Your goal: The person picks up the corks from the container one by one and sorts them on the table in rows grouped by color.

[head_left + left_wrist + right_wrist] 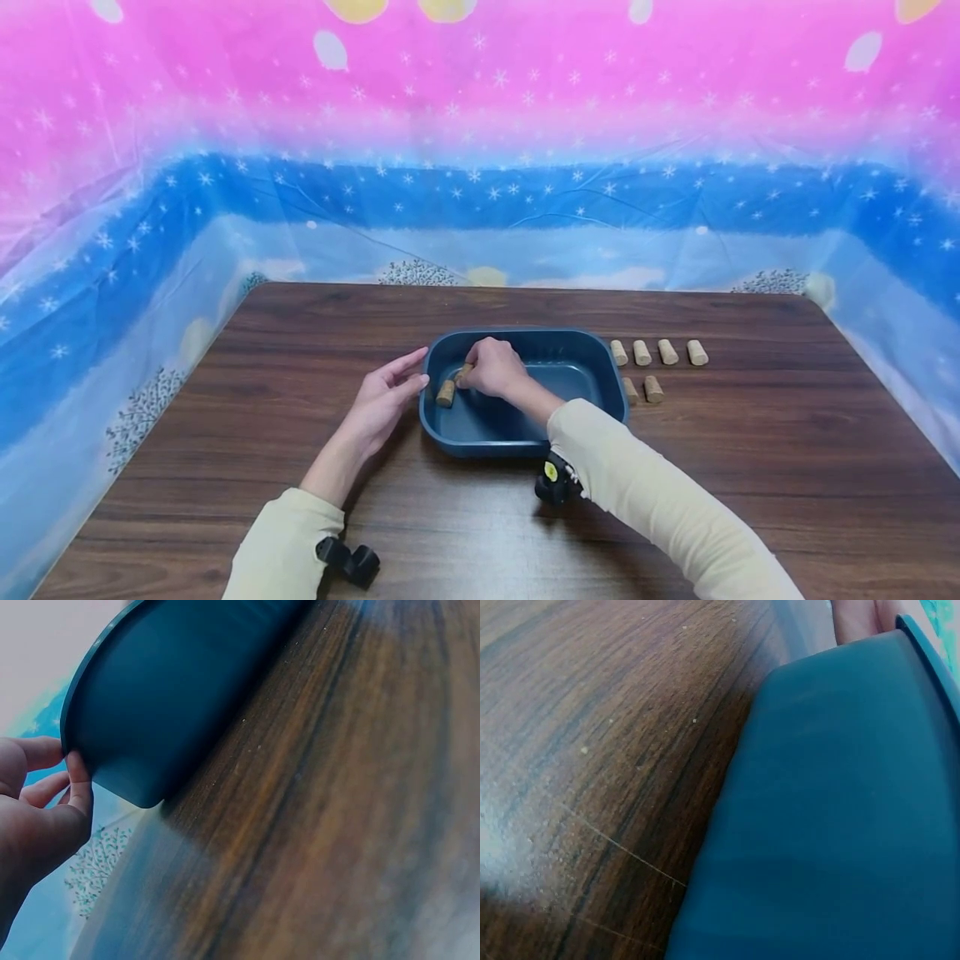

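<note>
A dark blue rectangular basin (517, 447) with rounded corners stands on the table. My right hand (491, 367) reaches into its left end, and the thumb and fingers pinch a cork (466, 370) low inside it. Right beside that one, a tapered cork (446, 393) sits in the basin near the left wall. My left hand (382, 404) is at the basin's left side with extended fingers, its thumb and fingertips touching the wall near the rim, as the left wrist view also shows. The right wrist view shows the basin's outer wall (832, 795), which hides my right hand there.
To the right of the basin, several corks lie in two rows on the brown wood-grain table (750, 467); the back row ends with a cork (697, 352), the front row with another cork (653, 389). A pink and blue patterned cloth (480, 192) surrounds the table.
</note>
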`<state>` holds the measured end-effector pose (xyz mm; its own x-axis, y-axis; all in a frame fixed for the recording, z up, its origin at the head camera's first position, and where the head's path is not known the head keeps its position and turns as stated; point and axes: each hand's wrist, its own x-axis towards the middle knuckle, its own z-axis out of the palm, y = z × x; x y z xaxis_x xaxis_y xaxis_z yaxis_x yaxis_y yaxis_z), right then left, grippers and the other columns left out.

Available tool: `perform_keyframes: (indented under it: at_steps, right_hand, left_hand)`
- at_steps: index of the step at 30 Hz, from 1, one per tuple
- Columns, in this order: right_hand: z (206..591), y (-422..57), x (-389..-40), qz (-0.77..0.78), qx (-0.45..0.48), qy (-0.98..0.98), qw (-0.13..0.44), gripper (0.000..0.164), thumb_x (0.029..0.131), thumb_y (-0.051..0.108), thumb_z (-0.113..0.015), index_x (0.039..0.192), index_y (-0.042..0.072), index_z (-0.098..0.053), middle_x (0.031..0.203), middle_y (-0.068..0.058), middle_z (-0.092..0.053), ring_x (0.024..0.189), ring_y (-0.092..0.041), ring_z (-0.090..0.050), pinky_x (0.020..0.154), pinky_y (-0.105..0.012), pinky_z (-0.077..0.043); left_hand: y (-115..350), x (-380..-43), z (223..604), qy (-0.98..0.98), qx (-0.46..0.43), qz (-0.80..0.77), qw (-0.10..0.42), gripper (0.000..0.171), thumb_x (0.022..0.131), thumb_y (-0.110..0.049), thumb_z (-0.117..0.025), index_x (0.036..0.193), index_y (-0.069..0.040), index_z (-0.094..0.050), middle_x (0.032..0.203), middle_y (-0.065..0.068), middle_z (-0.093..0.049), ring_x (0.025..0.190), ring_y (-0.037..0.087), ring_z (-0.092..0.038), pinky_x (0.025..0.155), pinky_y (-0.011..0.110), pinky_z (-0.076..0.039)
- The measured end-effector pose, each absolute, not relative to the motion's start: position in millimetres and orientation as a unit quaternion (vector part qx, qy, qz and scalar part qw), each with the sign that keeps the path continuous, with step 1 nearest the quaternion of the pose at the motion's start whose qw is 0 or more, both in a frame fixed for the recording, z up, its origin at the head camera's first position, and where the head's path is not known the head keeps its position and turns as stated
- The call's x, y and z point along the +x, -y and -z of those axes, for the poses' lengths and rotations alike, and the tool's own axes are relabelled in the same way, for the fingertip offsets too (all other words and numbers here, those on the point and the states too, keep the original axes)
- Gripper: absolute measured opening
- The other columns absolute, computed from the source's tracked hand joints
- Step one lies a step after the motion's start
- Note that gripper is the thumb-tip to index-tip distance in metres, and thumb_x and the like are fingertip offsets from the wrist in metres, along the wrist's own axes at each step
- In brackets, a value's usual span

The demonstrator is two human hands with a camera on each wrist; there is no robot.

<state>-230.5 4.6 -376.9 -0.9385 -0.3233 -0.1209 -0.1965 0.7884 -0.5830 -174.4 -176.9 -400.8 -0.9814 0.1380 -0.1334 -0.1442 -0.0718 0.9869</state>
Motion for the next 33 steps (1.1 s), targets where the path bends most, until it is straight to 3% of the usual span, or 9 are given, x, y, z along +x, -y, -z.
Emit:
perform_keyframes:
  at_steps: [10,16,22,33]
  right_hand:
    - [370.5,-22.0,-226.6,0.340,-0.156,-0.919,0.123,0.030,0.080,0.016,-0.080,0.105,0.002,-0.070,0.095,-0.007,-0.066,0.086,-0.020,-0.060,0.078,-0.034,-0.052]
    - [364.4,-34.2,-223.5,0.355,-0.183,-0.908,0.128,0.027,0.081,0.015,-0.080,0.104,0.005,-0.070,0.098,-0.005,-0.066,0.094,-0.020,-0.060,0.081,-0.034,-0.051]
    - [356.7,-48.5,-225.2,0.399,-0.200,-0.885,0.130,0.029,0.081,0.010,-0.078,0.107,0.004,-0.070,0.098,-0.005,-0.067,0.092,-0.019,-0.063,0.078,-0.032,-0.052]
    - [354.9,-79.4,-214.8,0.437,-0.197,-0.869,0.124,0.028,0.081,0.010,-0.078,0.108,0.006,-0.070,0.097,-0.003,-0.067,0.087,-0.016,-0.063,0.076,-0.033,-0.052]
  left_hand:
    - [176.3,-173.5,401.4,-0.680,-0.004,-0.727,0.093,0.049,0.099,-0.004,-0.053,0.146,-0.004,-0.041,0.143,0.016,-0.041,0.124,0.027,-0.044,0.106,0.038,-0.035]
    - [176.6,-173.7,401.9,-0.679,-0.001,-0.729,0.092,0.049,0.098,-0.003,-0.052,0.146,-0.003,-0.040,0.141,0.017,-0.042,0.121,0.026,-0.045,0.102,0.031,-0.040]
    - [176.8,-173.7,401.3,-0.674,-0.004,-0.732,0.094,0.049,0.098,-0.003,-0.052,0.146,-0.003,-0.040,0.140,0.016,-0.043,0.117,0.024,-0.047,0.094,0.023,-0.044]
    - [176.3,-174.2,402.2,-0.673,-0.003,-0.734,0.094,0.049,0.098,-0.002,-0.052,0.146,-0.002,-0.040,0.141,0.018,-0.041,0.118,0.026,-0.046,0.096,0.025,-0.043]
